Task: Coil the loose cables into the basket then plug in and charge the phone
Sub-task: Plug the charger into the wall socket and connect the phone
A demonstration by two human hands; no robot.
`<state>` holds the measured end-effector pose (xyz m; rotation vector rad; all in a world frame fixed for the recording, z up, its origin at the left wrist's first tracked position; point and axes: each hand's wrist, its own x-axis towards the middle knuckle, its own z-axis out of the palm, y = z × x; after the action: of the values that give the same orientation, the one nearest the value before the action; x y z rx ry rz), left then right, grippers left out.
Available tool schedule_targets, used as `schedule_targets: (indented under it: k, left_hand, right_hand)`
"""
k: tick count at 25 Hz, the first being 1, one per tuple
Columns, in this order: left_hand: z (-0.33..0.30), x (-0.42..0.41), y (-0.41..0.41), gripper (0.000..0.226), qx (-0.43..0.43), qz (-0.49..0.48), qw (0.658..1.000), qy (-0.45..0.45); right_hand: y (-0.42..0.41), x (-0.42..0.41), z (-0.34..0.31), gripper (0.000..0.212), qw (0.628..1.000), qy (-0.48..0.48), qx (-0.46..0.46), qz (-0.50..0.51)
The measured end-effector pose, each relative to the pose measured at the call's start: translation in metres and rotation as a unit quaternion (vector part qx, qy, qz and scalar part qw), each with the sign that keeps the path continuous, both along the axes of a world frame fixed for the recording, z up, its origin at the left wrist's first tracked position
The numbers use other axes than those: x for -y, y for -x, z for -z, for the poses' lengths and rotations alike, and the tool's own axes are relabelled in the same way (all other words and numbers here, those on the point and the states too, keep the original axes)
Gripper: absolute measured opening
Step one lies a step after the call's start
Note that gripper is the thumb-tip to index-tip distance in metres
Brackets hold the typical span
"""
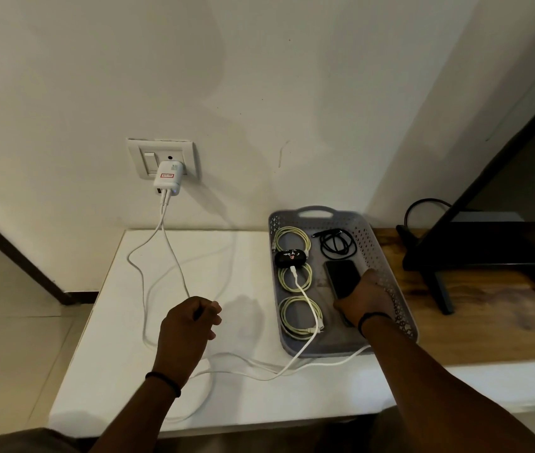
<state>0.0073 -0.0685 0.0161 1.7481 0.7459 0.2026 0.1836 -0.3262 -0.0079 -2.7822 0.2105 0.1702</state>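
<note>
**Phone's in the basket, both white leads running off the charger**

So here's where we're at. Our right hand (366, 300) is down in the basket (387, 256), fingers wrapped round the near end of the phone (343, 277). The phone is dark, screen off, lying along the right side of the basket floor. We can't see its port under the hand, so we can't tell if anything is plugged into it.

Our left hand (191, 318) hovers over the white table (102, 338), fingers loosely curled with nothing in them. It sits just beside one white cable (174, 253), but we can't say for sure it's touching.

In the basket's left half we've got three yellowish coils (292, 238) in a row, front to back. A small black case (290, 258) lies between the far two. At the far right there's a black coil (338, 245).

Two white cables drop from the charger (168, 178), which is plugged into the wall socket (163, 158). One loops over the table and climbs over the basket's near rim, its plug (293, 273) ending right by the black case. The other trails along the near edge and passes under our right forearm.

Off to the right there's a wooden top (488, 318) with a TV (521, 178) on its stand.
</note>
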Motion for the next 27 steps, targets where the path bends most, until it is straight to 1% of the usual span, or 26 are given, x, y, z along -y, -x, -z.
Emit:
schedule_targets:
  k: [3,8,12,13,16,17,19,22,24,27]
  left_hand:
    - [-0.002,-0.001,-0.001,0.016,0.008,-0.003,1.000,0.013]
    - [-0.015,0.007,0.000,0.015,0.026,0.005,0.999,0.035]
    - [-0.031,0.029,-0.001,0.015,0.061,0.035,0.994,0.083]
    - [-0.034,0.036,-0.002,0.014,0.070,0.049,0.992,0.098]
    - [-0.042,0.056,-0.005,0.017,0.084,0.080,0.984,0.137]
    - [-0.044,0.062,-0.005,0.018,0.086,0.085,0.981,0.155]
    - [-0.051,0.071,-0.004,0.019,0.087,0.092,0.970,0.208]
    - [-0.055,0.071,0.001,0.031,0.091,0.114,0.952,0.271]
    - [-0.055,0.065,0.008,0.035,0.112,0.116,0.937,0.310]
    - [-0.061,0.054,0.019,0.035,0.145,0.107,0.921,0.344]
  right_hand:
    - [0.005,-0.004,-0.008,0.083,1.000,-0.014,0.014,0.003]
    - [0.019,-0.013,-0.030,0.082,0.995,-0.071,0.070,-0.014]
    - [0.045,-0.021,-0.049,0.079,0.983,-0.129,0.126,-0.027]
    - [0.053,-0.025,-0.052,0.082,0.982,-0.128,0.136,-0.029]
    - [0.079,-0.036,-0.057,0.097,0.984,-0.077,0.157,-0.042]
    - [0.088,-0.041,-0.060,0.101,0.982,-0.075,0.166,-0.046]
    - [0.109,-0.052,-0.068,0.108,0.977,-0.107,0.170,-0.067]
    - [0.139,-0.068,-0.077,0.110,0.971,-0.152,0.160,-0.093]
    - [0.155,-0.078,-0.082,0.113,0.971,-0.148,0.157,-0.098]
    - [0.173,-0.090,-0.093,0.111,0.971,-0.102,0.188,-0.111]
